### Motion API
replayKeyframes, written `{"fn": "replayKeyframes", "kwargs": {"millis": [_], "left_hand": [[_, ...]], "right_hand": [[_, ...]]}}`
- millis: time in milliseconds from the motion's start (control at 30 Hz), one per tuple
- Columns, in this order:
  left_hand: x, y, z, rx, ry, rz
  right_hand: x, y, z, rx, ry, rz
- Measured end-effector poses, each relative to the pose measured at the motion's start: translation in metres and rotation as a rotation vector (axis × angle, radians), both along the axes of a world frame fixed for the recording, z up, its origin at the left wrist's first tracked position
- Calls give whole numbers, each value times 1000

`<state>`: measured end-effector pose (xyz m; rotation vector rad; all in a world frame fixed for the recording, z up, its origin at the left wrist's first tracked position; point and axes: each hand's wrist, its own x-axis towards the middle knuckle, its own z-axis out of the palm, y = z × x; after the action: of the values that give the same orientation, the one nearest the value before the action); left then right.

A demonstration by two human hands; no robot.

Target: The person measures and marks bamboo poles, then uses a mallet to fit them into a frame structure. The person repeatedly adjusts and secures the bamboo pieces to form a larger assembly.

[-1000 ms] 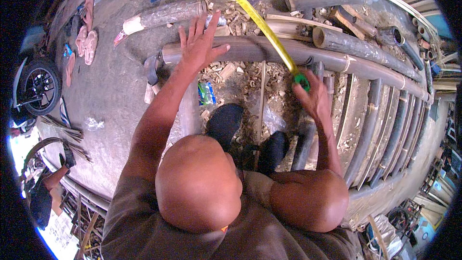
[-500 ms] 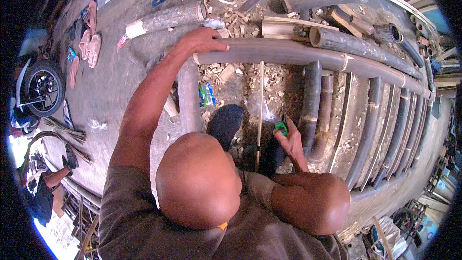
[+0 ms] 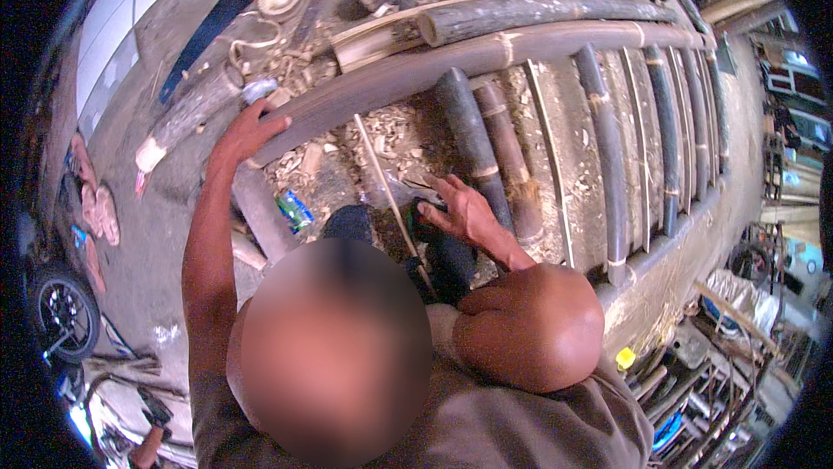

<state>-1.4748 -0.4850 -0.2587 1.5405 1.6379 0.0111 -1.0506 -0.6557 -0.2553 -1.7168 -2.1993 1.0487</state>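
My left hand (image 3: 252, 132) lies over the near-left end of a thick brown bamboo pole (image 3: 390, 76), its fingers stretched across the top. This pole is the far rail of a ladder-like bamboo frame with several crosspieces, one of them a dark bamboo rung (image 3: 471, 126). My right hand (image 3: 467, 210) is above my foot, inside the frame, left of that rung. Its thumb and fingers bend around a small green and dark object (image 3: 415, 217), mostly hidden, whose kind I cannot make out. Beside it a thin bamboo strip (image 3: 380, 165) leans across the frame's opening.
Wood shavings (image 3: 304, 165) and a blue-green packet (image 3: 295, 210) lie inside the frame. Beyond the rail are a loose bamboo pole (image 3: 538, 13), a saw (image 3: 213, 31) and a round dish (image 3: 279, 0). Pink sandals (image 3: 100, 213) and a motorcycle wheel (image 3: 62, 317) are at the left.
The view has turned and shifted toward the right. My right hand has tilted over the green object, which was plainly visible and now is mostly covered. My left hand remains on the pole's end.
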Motion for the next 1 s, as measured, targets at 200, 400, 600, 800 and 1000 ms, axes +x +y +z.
{"fn": "replayKeyframes", "kwargs": {"millis": [200, 400, 600, 800, 1000], "left_hand": [[-8, -15, 4, 88, -50, 62], [3, -1, 3, 72, -21, 24], [-12, -13, -15, 161, 29, 40], [10, -13, 11, 172, 83, 14], [0, -22, 12, 182, 97, 28]], "right_hand": [[48, 44, 33, 291, -91, -473], [107, 17, -16, 31, -62, -507], [88, 23, -14, 156, -387, -608], [114, 60, 3, 458, -400, -455], [95, 243, 53, 789, -351, -160]]}}
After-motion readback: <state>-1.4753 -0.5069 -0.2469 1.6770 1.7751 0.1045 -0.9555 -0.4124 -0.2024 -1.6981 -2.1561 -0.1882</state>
